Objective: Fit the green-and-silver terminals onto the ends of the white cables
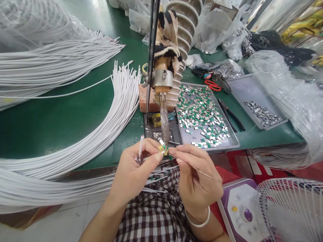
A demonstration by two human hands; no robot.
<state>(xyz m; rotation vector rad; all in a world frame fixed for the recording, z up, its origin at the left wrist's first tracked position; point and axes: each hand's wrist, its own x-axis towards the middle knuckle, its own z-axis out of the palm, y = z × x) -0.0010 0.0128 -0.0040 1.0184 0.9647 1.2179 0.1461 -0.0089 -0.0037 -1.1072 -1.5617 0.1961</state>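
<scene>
My left hand [135,171] is closed, with a white cable [141,148] sticking up between its fingers. Its thumb and fingertips pinch a small piece right at the iron's tip, with yellow and green showing; the details are too small to make out. Opposite it, my right hand [199,176] pinches a thin solder wire [204,173] that runs toward the same spot. A soldering iron [164,117] is clamped upright on a stand, tip down between my fingertips. Cloth with black patches wraps its upper part.
A tray [234,143] of small green circuit boards lies right of the iron. Beyond are pliers [233,117], red-handled scissors [212,85] and a tray of metal parts [274,126]. White cable bundles [101,134] fill the left. A brick [146,99] and ribbed hose [185,27] stand behind; a fan [292,208] is lower right.
</scene>
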